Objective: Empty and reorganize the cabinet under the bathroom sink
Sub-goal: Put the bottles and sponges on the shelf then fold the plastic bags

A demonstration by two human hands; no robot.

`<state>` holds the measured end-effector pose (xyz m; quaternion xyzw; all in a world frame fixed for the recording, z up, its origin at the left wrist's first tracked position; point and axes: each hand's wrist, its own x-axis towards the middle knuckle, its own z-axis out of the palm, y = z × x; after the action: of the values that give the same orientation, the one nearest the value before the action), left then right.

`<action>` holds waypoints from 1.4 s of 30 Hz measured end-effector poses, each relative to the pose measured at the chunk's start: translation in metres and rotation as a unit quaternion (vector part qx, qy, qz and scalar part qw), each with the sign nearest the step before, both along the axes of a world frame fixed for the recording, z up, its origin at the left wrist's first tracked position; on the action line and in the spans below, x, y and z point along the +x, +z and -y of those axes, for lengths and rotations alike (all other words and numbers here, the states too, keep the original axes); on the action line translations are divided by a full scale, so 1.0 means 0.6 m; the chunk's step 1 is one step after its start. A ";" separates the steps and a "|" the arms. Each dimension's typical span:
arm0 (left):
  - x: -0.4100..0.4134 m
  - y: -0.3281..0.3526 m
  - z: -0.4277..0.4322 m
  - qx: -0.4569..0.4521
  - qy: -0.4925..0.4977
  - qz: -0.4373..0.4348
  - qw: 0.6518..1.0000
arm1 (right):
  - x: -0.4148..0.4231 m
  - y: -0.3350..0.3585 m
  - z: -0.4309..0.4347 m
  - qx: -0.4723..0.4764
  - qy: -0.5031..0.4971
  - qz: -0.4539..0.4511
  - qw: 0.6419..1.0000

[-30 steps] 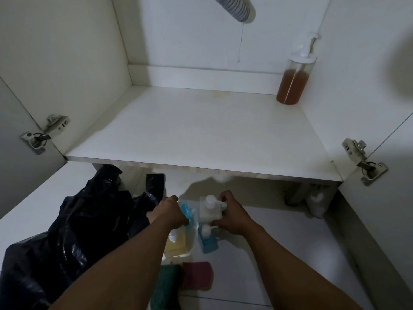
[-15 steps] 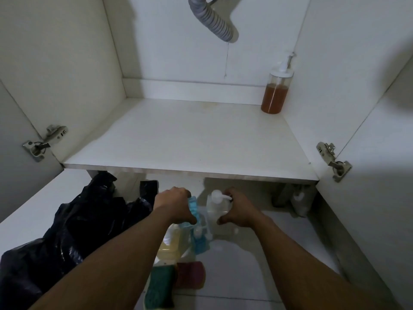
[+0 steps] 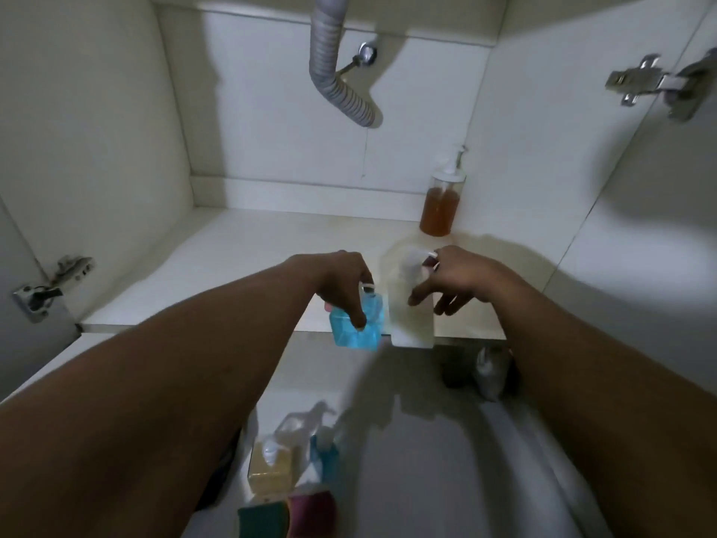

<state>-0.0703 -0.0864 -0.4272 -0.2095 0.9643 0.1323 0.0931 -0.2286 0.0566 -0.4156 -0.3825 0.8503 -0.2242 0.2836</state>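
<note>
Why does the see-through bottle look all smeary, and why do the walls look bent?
Head view: the clear bottle in the right hand is blurred, probably motion blur, while the amber bottle behind it looks sharper; head view: the wide-angle lens bows the right wall and stretches whatever is near the edges; head view: the light is dim, with a big soft shadow on that wall.

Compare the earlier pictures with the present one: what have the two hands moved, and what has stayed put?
Both hands rose from the floor to the front edge of the white shelf. The left hand carried up the small blue plastic bottle; the right hand the pale clear pump bottle. The amber pump bottle stayed in the back right corner; the yellow bottle and sponges stayed on the floor.
</note>
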 end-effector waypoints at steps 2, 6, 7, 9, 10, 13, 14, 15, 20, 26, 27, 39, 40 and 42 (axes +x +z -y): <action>-0.012 0.028 0.009 0.002 -0.002 -0.036 0.999 | -0.007 0.038 0.024 -0.009 -0.031 -0.020 0.999; -0.023 0.067 0.019 -0.010 -0.012 -0.100 0.995 | -0.009 0.114 0.063 -0.043 -0.099 -0.030 0.994; -0.027 0.074 0.022 -0.016 -0.014 -0.111 0.994 | -0.012 0.128 0.069 -0.041 -0.111 -0.036 0.992; -0.042 0.082 0.027 -0.025 -0.012 -0.127 0.992 | -0.024 0.149 0.078 -0.049 -0.138 -0.050 0.988; -0.053 0.084 0.030 -0.030 -0.012 -0.132 0.991 | -0.032 0.157 0.082 -0.063 -0.152 -0.055 0.985; -0.096 0.080 0.030 -0.052 -0.025 -0.132 0.990 | -0.071 0.151 0.087 -0.132 -0.201 -0.070 0.968; -0.113 0.075 0.027 -0.060 -0.030 -0.131 0.989 | -0.085 0.140 0.085 -0.156 -0.220 -0.071 0.960; -0.131 0.067 0.027 -0.063 -0.032 -0.131 0.989 | -0.100 0.124 0.082 -0.179 -0.236 -0.070 0.953; -0.218 0.015 0.026 -0.052 -0.033 -0.128 0.990 | -0.190 0.024 0.080 -0.233 -0.285 -0.080 0.926; -0.301 -0.050 0.027 -0.041 -0.047 -0.088 0.994 | -0.266 -0.051 0.108 -0.222 -0.327 -0.115 0.911; -0.312 -0.058 0.028 -0.032 -0.049 -0.080 0.995 | -0.273 -0.059 0.114 -0.215 -0.325 -0.126 0.912; -0.354 -0.101 0.010 0.072 -0.032 -0.161 0.984 | -0.298 -0.088 0.132 -0.197 -0.276 -0.180 0.923; -0.349 -0.107 0.005 0.087 -0.019 -0.186 0.978 | -0.299 -0.079 0.131 -0.184 -0.258 -0.194 0.929; -0.338 -0.122 -0.005 0.099 0.018 -0.235 0.967 | -0.300 -0.053 0.125 -0.166 -0.230 -0.236 0.929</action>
<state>-0.2731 -0.0833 -0.5003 -0.1795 0.9374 0.2740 -0.1182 -0.4084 -0.0186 -0.4472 -0.2603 0.9079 -0.3243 -0.0523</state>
